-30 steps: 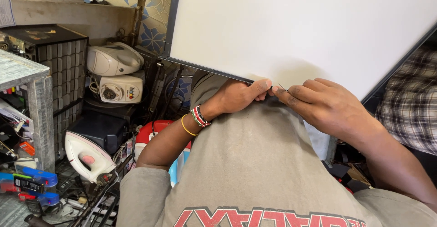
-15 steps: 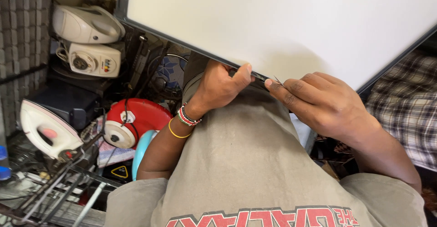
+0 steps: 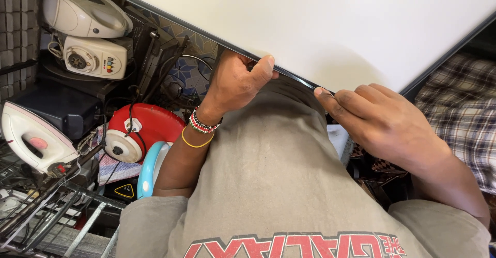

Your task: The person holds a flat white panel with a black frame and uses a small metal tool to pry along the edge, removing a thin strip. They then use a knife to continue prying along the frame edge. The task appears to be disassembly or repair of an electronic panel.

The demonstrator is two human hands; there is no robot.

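A large flat white panel with a thin dark frame (image 3: 320, 25) fills the top of the head view and rests edge-down against my grey shirt. My left hand (image 3: 235, 79), with beaded and yellow bands at the wrist, grips the panel's lower dark edge, thumb on the front side. My right hand (image 3: 380, 121) is further right along the same edge, its fingertips pinching the frame. What lies behind the panel is hidden.
At the left stand stacked cream-coloured appliances (image 3: 85, 15), a white and pink clothes iron (image 3: 33, 136), a round red and white appliance (image 3: 137, 131), cables and a wire rack (image 3: 62, 211). A checked cloth (image 3: 460, 113) lies at the right.
The view has shifted so the clutter at the left sits closer. My hands have spread apart along the panel's lower edge, the left one moving up and left.
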